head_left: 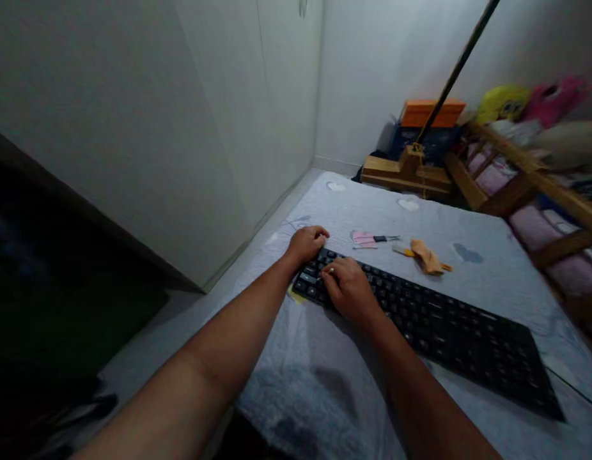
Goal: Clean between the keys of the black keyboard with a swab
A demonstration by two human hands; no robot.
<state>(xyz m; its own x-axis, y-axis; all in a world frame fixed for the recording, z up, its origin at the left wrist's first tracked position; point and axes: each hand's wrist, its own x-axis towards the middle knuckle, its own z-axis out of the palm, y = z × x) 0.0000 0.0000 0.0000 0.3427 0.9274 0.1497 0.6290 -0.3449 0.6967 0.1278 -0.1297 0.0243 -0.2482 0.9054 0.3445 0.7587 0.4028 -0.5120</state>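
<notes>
A long black keyboard (449, 326) lies slanted on a light grey bed sheet (373, 211). My left hand (306, 243) grips the keyboard's far left corner, fingers curled over its edge. My right hand (346, 287) rests on the keys at the left end, fingers bent, with something small and pale pinched at the fingertips; I cannot tell what it is. A yellow scrap (296, 296) peeks out beside the keyboard's left edge.
Beyond the keyboard lie a pink cloth with a dark-handled tool (373, 239) and a crumpled orange cloth (426, 257). A white wall (181, 128) runs along the left. A wooden frame (516, 172), an orange box (433, 113) and plush toys (530, 102) stand at the back right.
</notes>
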